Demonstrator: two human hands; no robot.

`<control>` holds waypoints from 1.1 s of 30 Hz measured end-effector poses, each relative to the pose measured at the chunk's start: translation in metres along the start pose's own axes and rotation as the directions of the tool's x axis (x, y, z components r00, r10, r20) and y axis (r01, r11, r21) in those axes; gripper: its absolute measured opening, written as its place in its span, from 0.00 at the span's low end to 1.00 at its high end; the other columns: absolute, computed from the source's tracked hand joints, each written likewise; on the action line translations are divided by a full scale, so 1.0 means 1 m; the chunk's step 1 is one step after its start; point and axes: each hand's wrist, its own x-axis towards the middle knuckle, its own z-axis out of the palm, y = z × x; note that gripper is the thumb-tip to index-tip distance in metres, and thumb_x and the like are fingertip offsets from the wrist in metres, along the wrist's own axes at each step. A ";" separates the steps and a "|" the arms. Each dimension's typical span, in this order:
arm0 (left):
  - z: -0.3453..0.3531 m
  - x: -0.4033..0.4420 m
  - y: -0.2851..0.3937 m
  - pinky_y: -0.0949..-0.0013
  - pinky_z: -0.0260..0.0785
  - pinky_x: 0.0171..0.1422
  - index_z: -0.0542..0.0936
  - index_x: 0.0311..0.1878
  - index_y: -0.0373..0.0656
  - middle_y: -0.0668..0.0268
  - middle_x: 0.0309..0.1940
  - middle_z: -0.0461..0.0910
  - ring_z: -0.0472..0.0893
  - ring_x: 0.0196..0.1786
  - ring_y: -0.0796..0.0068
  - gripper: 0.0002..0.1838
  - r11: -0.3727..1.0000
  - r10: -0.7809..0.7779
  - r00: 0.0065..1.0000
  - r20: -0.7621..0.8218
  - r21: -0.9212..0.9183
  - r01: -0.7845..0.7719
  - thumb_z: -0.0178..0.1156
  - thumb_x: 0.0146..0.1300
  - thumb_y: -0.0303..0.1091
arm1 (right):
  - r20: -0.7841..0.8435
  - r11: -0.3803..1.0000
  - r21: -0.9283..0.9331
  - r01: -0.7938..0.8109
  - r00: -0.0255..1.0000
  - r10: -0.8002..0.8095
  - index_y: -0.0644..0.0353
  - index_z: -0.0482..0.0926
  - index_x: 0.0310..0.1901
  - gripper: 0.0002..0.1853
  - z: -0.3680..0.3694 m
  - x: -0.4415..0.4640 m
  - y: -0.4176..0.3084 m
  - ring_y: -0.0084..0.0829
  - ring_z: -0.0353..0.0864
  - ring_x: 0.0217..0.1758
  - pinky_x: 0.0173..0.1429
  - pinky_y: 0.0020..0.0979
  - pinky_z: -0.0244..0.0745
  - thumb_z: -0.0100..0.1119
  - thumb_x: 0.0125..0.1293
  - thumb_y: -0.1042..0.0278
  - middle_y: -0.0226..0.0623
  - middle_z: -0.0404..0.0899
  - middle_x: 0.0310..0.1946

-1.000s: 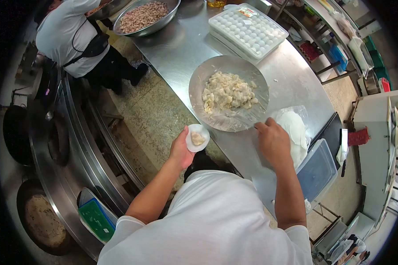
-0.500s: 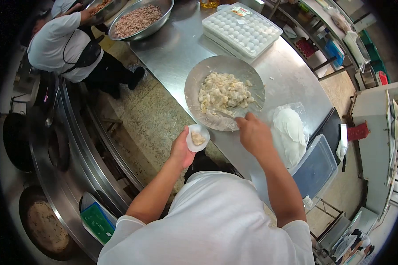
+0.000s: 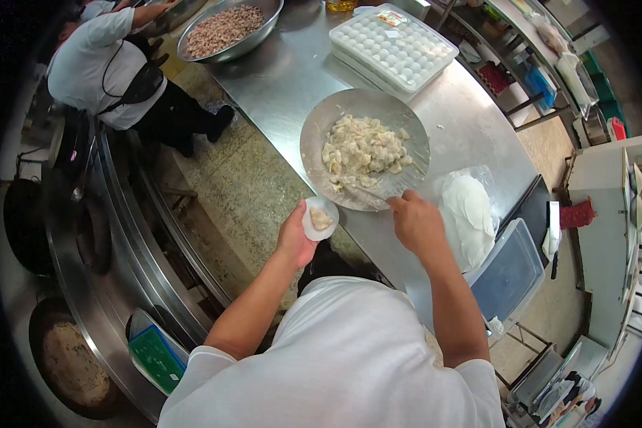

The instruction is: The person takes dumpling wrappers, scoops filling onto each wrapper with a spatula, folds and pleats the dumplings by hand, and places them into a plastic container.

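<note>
On my left hand (image 3: 296,239) rests a round white wrapper (image 3: 310,227) with a small lump of pale filling (image 3: 321,219) on it; the fingers curl at its edge. My right hand (image 3: 415,222) is closed round the handle of a thin metal utensil (image 3: 369,193), whose tip is in the wide metal bowl (image 3: 314,153). Chunky pale filling (image 3: 364,146) lies in that bowl. Just right of my right hand, a stack of white wrappers (image 3: 468,214) lies on clear plastic.
A lidded box of small white balls (image 3: 396,50) stands behind the bowl on the steel table (image 3: 264,93). A bowl of minced filling (image 3: 225,32) is at the far end. Right are a plastic container (image 3: 508,271) and a knife (image 3: 553,232). A co-worker (image 3: 114,71) stands at upper left.
My right hand has moved left with the utensil, towards the bowl, since the earliest frame. The wrapper on my left hand is now tilted more. The co-worker has shifted slightly.
</note>
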 end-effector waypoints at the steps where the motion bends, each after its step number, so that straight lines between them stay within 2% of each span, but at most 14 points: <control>1: -0.001 0.002 -0.001 0.56 0.70 0.72 0.73 0.65 0.39 0.58 0.62 0.79 0.79 0.65 0.61 0.26 1.000 0.003 1.000 -0.003 -0.003 -0.003 0.46 0.81 0.51 | 0.002 1.000 0.001 0.005 1.000 -0.005 0.57 0.85 0.41 0.09 0.002 -0.003 0.001 0.51 0.86 0.38 0.42 0.49 0.81 0.55 0.65 0.71 0.47 0.80 0.35; 4: -0.003 0.009 -0.003 0.56 0.68 0.73 0.72 0.67 0.41 0.60 0.64 0.78 0.78 0.67 0.63 0.26 1.000 0.004 0.999 0.048 -0.025 -0.003 0.49 0.80 0.52 | 0.047 0.999 0.046 -0.023 0.999 0.021 0.55 0.85 0.45 0.11 0.006 -0.018 0.000 0.51 0.86 0.38 0.42 0.49 0.81 0.54 0.66 0.71 0.46 0.81 0.36; 12: 0.002 0.015 0.000 0.56 0.68 0.73 0.71 0.68 0.41 0.60 0.65 0.78 0.77 0.67 0.62 0.26 0.998 0.031 0.999 0.024 -0.054 -0.029 0.47 0.80 0.52 | -0.030 0.948 0.315 0.034 0.999 -0.026 0.54 0.86 0.50 0.14 0.008 -0.032 0.005 0.47 0.86 0.38 0.42 0.45 0.82 0.59 0.64 0.74 0.40 0.84 0.37; 16: 0.004 0.017 0.000 0.56 0.68 0.73 0.71 0.68 0.41 0.60 0.65 0.77 0.77 0.67 0.63 0.26 0.998 0.019 0.999 0.049 -0.056 -0.016 0.46 0.81 0.52 | -0.084 0.955 0.295 0.016 0.996 0.009 0.53 0.86 0.47 0.12 0.007 -0.027 0.003 0.47 0.85 0.38 0.42 0.45 0.81 0.60 0.64 0.73 0.39 0.83 0.36; 18: 0.007 0.016 -0.001 0.57 0.70 0.72 0.72 0.67 0.40 0.59 0.63 0.79 0.79 0.66 0.62 0.27 0.998 0.044 0.999 0.026 -0.043 -0.043 0.46 0.80 0.53 | -0.041 0.994 0.112 0.007 0.999 -0.002 0.52 0.86 0.45 0.10 0.009 -0.021 -0.002 0.46 0.85 0.38 0.42 0.45 0.81 0.60 0.63 0.73 0.39 0.82 0.36; 25: 0.004 0.016 -0.003 0.55 0.68 0.73 0.71 0.68 0.41 0.61 0.65 0.77 0.77 0.67 0.63 0.27 0.999 0.031 0.998 0.046 -0.043 -0.029 0.48 0.80 0.52 | 0.002 0.992 0.106 0.067 0.998 -0.068 0.51 0.86 0.44 0.10 -0.017 -0.021 0.003 0.47 0.85 0.37 0.41 0.46 0.81 0.60 0.63 0.72 0.39 0.81 0.35; 27: 0.004 0.016 -0.003 0.56 0.67 0.73 0.71 0.68 0.41 0.60 0.65 0.77 0.77 0.67 0.62 0.27 0.998 0.028 0.997 0.071 -0.064 -0.023 0.48 0.80 0.52 | -0.012 0.988 0.149 0.047 0.999 -0.046 0.52 0.85 0.45 0.10 -0.029 -0.023 0.006 0.47 0.85 0.36 0.41 0.46 0.81 0.60 0.63 0.72 0.40 0.81 0.35; 30: 0.009 0.014 -0.002 0.55 0.67 0.74 0.71 0.68 0.40 0.60 0.65 0.77 0.77 0.67 0.62 0.27 0.997 0.030 0.998 0.055 -0.078 -0.026 0.48 0.80 0.52 | -0.020 0.995 0.096 -0.018 1.000 0.020 0.53 0.85 0.46 0.11 -0.019 -0.031 0.003 0.48 0.85 0.34 0.40 0.46 0.81 0.60 0.63 0.73 0.40 0.82 0.35; 33: 0.018 0.009 0.000 0.55 0.67 0.74 0.70 0.68 0.40 0.60 0.65 0.77 0.77 0.68 0.62 0.27 0.994 0.043 0.998 0.040 -0.099 -0.039 0.48 0.80 0.51 | -0.039 0.995 0.099 -0.020 0.999 0.023 0.54 0.85 0.47 0.12 -0.003 -0.041 -0.004 0.48 0.84 0.32 0.39 0.45 0.81 0.60 0.63 0.74 0.40 0.81 0.35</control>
